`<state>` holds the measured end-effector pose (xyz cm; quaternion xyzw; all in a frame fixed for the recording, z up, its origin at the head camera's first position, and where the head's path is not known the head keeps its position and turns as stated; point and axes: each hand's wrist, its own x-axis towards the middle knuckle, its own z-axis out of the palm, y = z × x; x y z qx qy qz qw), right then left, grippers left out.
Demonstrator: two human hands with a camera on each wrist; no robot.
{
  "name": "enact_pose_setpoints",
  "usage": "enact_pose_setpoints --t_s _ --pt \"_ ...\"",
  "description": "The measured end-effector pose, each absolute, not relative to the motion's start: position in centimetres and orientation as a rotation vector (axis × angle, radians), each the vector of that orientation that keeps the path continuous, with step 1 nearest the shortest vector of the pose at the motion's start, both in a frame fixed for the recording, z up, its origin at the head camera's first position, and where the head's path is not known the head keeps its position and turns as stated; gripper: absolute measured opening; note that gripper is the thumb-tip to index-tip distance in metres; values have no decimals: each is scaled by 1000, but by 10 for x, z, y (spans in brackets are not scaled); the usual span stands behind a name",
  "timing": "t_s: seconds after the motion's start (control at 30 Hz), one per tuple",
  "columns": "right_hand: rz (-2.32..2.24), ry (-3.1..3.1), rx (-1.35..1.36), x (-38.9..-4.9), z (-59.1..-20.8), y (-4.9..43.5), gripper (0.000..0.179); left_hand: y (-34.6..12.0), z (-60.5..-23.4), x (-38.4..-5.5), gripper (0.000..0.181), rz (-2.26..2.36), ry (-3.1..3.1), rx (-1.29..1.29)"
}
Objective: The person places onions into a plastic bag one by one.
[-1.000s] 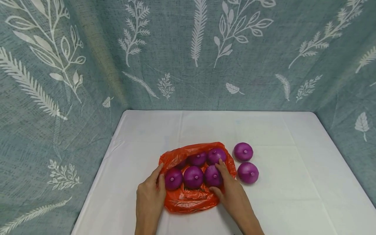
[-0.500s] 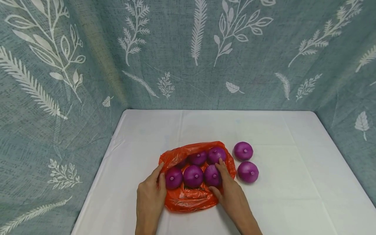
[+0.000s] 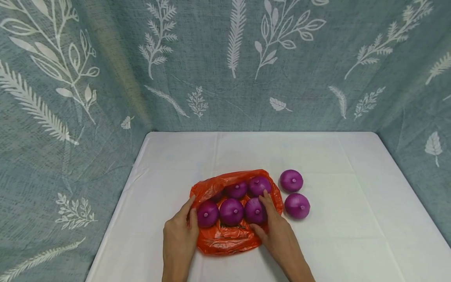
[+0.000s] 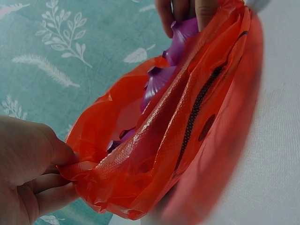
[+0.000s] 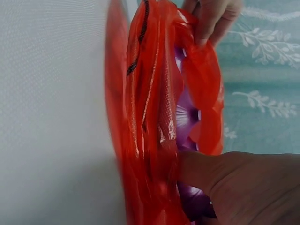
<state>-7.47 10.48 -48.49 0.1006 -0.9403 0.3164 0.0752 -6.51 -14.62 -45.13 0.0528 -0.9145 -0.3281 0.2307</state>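
A red plastic bag (image 3: 227, 244) lies with its mouth spread toward me, and several purple onions (image 3: 231, 212) sit inside it in two rows. My left hand (image 3: 181, 235) pinches the bag's left rim between thumb and fingers, as the left wrist view shows too. On the other side, my right hand (image 3: 280, 231) reaches into the mouth and holds the front right onion (image 3: 254, 211), fingers on its far side and thumb on the near side. In the right wrist view the thumb (image 5: 197, 171) lies at the bag's front edge. An onion at the back left is mostly hidden by the bag.
Two more onions stand outside, just right of the bag: one farther back (image 3: 291, 181) and one nearer (image 3: 297, 206). The white-covered table (image 3: 352, 219) ends at a green leaf-patterned cloth (image 3: 246, 105) behind and at both sides.
Hardly anything differs: both hands keep their places on the bag and onion. The head view has shifted very slightly.
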Motion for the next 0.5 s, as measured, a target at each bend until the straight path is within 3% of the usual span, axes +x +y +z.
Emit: enact_pose_setpoints --t_s 0.5 --pt "1097 -2603 287 -81 -470 120 77 -146 -450 -66 35 -893 -2504 142"
